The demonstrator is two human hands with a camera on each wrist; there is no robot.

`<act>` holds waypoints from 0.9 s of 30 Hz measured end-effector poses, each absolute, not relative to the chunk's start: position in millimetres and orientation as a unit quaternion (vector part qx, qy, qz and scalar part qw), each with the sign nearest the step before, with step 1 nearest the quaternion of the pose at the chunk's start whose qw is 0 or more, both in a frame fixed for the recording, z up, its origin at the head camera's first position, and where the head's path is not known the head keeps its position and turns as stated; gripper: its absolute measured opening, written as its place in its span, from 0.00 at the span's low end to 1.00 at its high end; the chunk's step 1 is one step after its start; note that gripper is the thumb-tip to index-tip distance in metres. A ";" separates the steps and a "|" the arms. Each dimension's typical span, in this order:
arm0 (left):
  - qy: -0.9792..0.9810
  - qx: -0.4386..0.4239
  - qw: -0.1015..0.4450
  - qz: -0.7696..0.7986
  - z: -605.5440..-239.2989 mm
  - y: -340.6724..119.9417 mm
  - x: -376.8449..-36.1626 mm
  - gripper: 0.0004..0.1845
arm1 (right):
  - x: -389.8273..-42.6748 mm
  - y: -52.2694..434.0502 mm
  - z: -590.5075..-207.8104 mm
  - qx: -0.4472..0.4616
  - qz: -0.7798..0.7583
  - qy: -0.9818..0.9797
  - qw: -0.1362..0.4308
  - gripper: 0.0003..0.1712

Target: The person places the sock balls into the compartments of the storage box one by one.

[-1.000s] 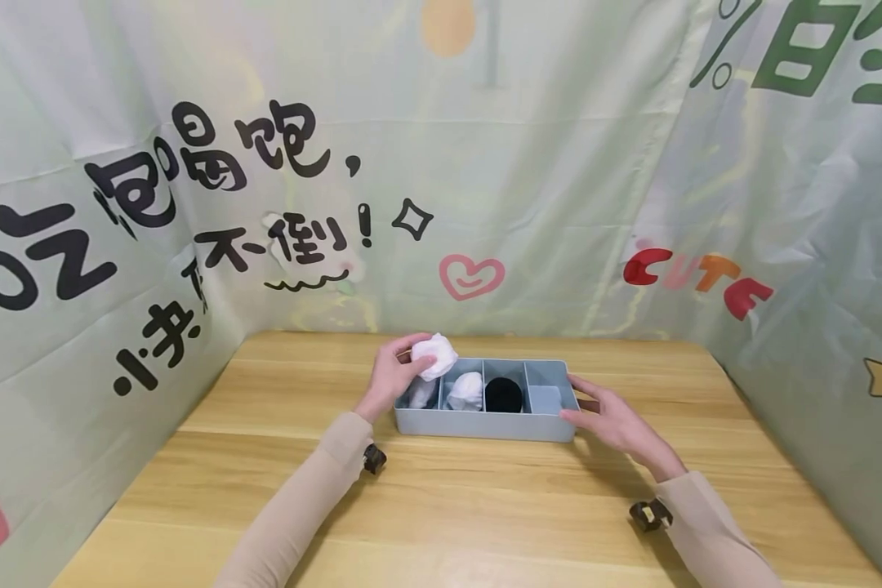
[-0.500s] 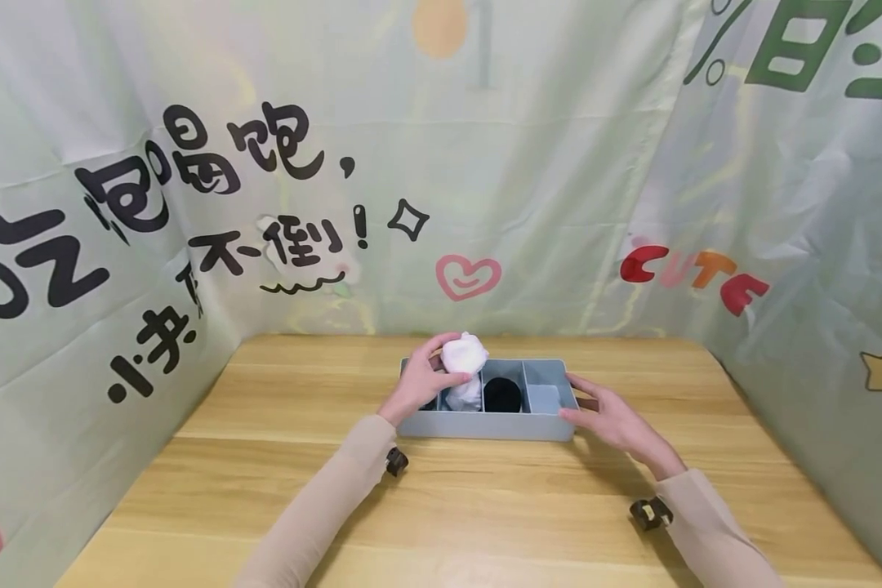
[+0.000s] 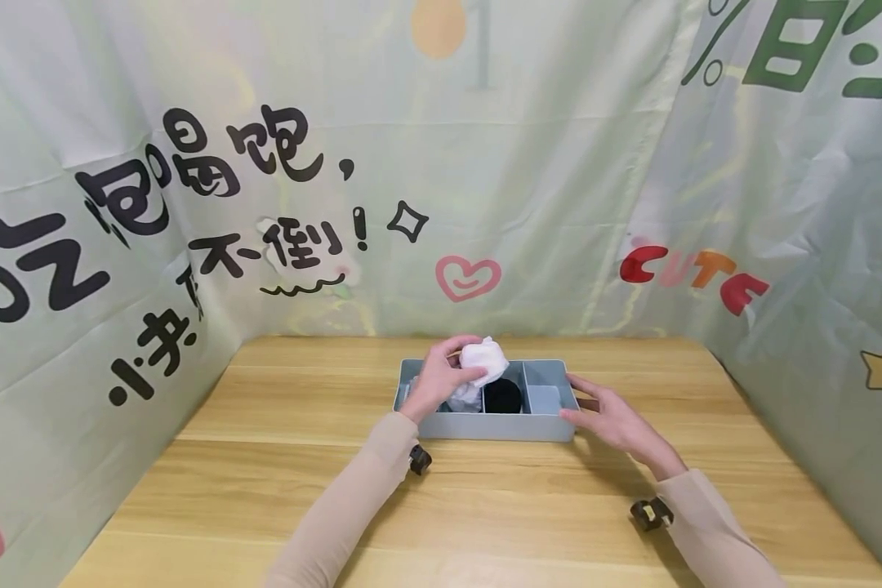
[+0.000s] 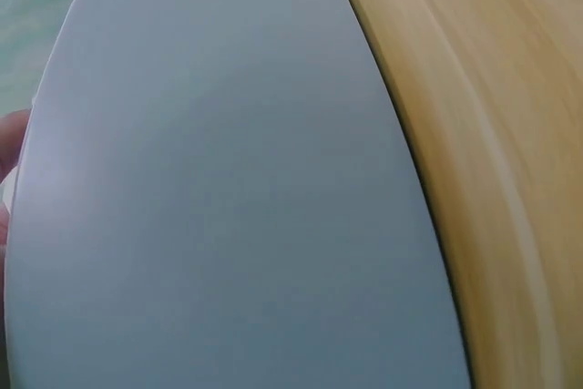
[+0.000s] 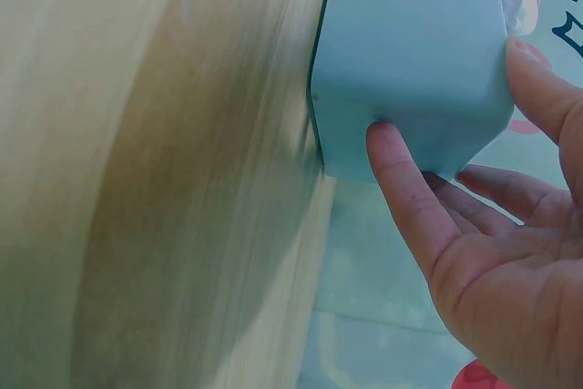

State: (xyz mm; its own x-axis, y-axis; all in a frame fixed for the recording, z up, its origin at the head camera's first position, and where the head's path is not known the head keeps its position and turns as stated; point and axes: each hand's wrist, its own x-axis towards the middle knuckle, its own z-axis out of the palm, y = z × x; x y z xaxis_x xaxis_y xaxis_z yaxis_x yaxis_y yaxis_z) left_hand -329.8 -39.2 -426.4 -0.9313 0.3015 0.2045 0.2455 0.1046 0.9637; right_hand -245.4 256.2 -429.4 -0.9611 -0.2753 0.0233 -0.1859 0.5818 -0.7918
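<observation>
White rolled socks sit pinched in the left hand, whose fingers curl round the bundle and hold it above the blue-grey divided organiser box, over the wall between its second and third compartments from the left. Below the hand, the second compartment holds another white sock roll, partly hidden by the fingers; the third holds a black sock roll; the compartment at the right end shows only its own pale floor. The leftmost one is mostly hidden behind the left wrist. The right hand lies open with straight fingers against the box's right end wall; in the right wrist view a fingertip presses that wall. The box stands on the wooden desk near the middle of its far edge, well apart from both side edges. Printed green cloth hangs round the desk on three sides.
</observation>
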 end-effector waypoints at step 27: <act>0.735 0.242 0.019 0.633 -428.1 2.6 -323.6 0.22 | -247.6 254.3 -428.5 -0.115 -0.435 0.891 0.063 0.44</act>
State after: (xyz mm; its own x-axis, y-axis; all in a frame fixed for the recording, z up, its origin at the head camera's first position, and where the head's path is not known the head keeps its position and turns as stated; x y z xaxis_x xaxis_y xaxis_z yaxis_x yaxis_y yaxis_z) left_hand -323.6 2.6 -428.1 -0.8820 0.3802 0.2785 0.3316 0.0808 0.9400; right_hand -247.6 254.3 -428.5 -0.9656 -0.2599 -0.0115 -0.1505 0.5941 -0.7902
